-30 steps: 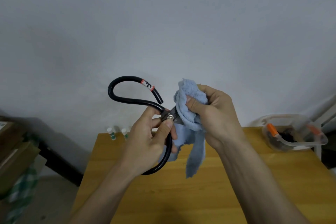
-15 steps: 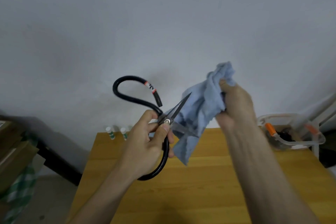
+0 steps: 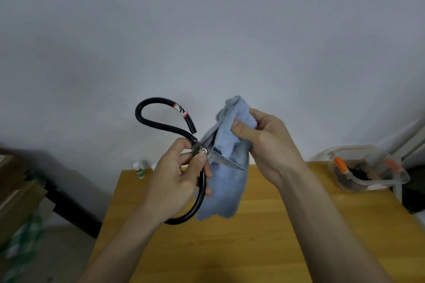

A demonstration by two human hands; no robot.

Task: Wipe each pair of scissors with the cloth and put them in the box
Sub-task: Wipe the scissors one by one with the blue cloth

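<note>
Black-handled scissors with large loop handles are held up in front of me above the wooden table. My left hand grips them at the pivot, thumb on the rivet. The blades are spread apart: one silver blade points down to the right over the cloth, the other goes up under it. My right hand pinches the light blue cloth around the upper blade; the rest of the cloth hangs down. A clear plastic box with orange-handled scissors inside sits at the table's far right corner.
Two small white and green bottles stand at the table's back left edge by the grey wall. Cardboard boxes and a dark bench lie on the floor to the left. A white pipe runs behind the box at right.
My right hand, which had pulled the cloth up and away off the blade tips, has come back down and left, folding the cloth over the upper blade again. The blades stay spread.
</note>
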